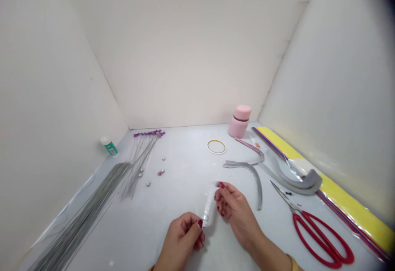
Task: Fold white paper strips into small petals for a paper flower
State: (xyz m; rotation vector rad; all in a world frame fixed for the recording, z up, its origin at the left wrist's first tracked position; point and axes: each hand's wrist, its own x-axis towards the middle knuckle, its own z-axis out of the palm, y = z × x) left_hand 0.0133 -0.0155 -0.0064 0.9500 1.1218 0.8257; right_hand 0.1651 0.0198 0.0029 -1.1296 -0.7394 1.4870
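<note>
A short, shiny whitish strip point(208, 206) is stretched at a slant between my two hands, just above the table. My left hand point(187, 236) pinches its lower end between thumb and fingers. At the upper end, the thumb and forefinger of my right hand point(233, 209) are closed on it, with the other fingers curled below. The strip looks thin and partly blurred, so its material is unclear. Beyond my hands lies a roll of narrow tape point(216, 147). To the right of my right hand is a curved bundle of grey strips point(251, 170).
Red-handled scissors point(311, 225) lie at the right, near yellow and coloured sheets point(336, 193). A pink flask point(240, 121) stands at the back. Left are grey wires point(89, 205), purple-tipped stems point(149, 133), small silvery pieces point(161, 172) and a green-and-white glue stick point(109, 146).
</note>
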